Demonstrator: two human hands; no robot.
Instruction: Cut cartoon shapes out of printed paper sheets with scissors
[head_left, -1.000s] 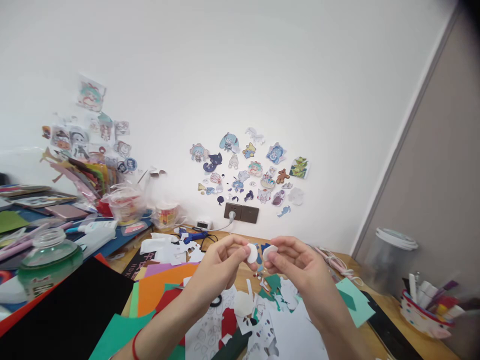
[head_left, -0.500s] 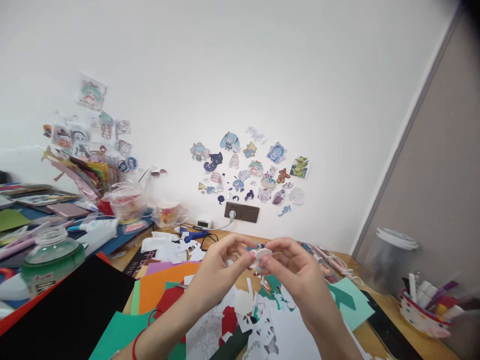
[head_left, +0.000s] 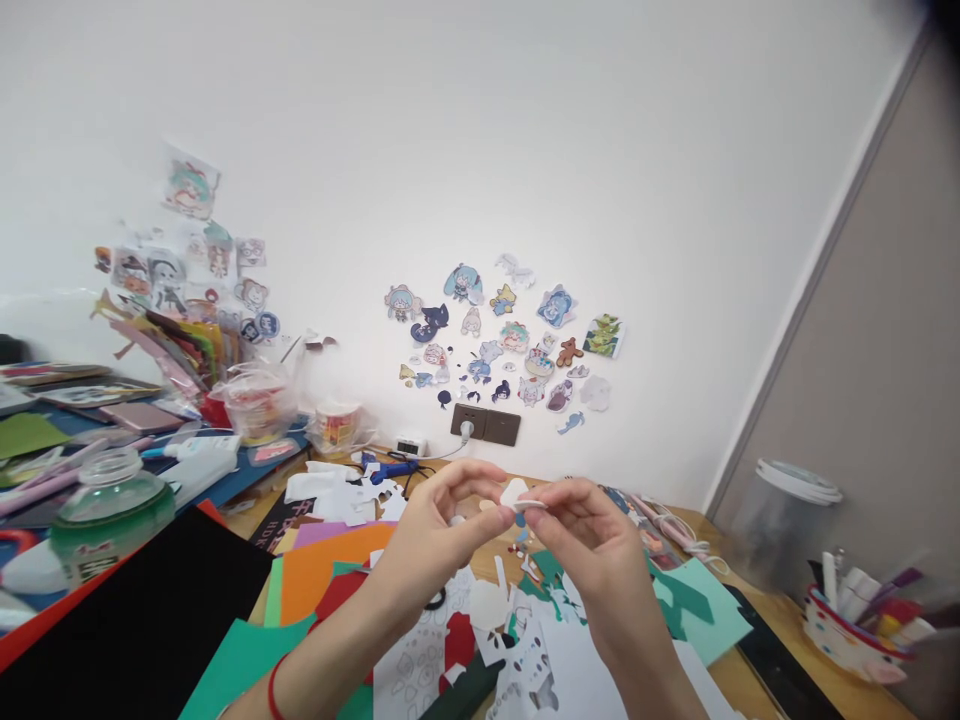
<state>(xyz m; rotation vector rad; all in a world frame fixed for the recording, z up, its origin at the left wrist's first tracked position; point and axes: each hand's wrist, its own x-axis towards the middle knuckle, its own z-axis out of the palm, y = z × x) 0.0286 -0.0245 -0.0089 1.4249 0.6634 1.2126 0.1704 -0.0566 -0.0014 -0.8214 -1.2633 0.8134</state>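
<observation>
My left hand (head_left: 435, 535) and my right hand (head_left: 581, 535) meet above the desk, fingertips pinched together on small white paper cutouts (head_left: 517, 497). The pieces are pressed against each other between the thumbs and forefingers. A red string circles my left wrist. Below the hands lie sheets of orange paper (head_left: 326, 575), green paper (head_left: 244, 655) and white paper scraps (head_left: 525, 650) with shapes cut out.
A wooden desk (head_left: 750, 670) is covered in coloured paper and a black sheet (head_left: 135, 625). A green-tinted jar (head_left: 105, 510) stands at left, a pen cup (head_left: 859, 620) and a clear lidded container (head_left: 784, 520) at right. Stickers (head_left: 502, 340) and a wall socket (head_left: 484, 425) are on the wall.
The two white pieces, held apart a second ago, have been brought together between both hands' fingertips. The hands moved closer and slightly up.
</observation>
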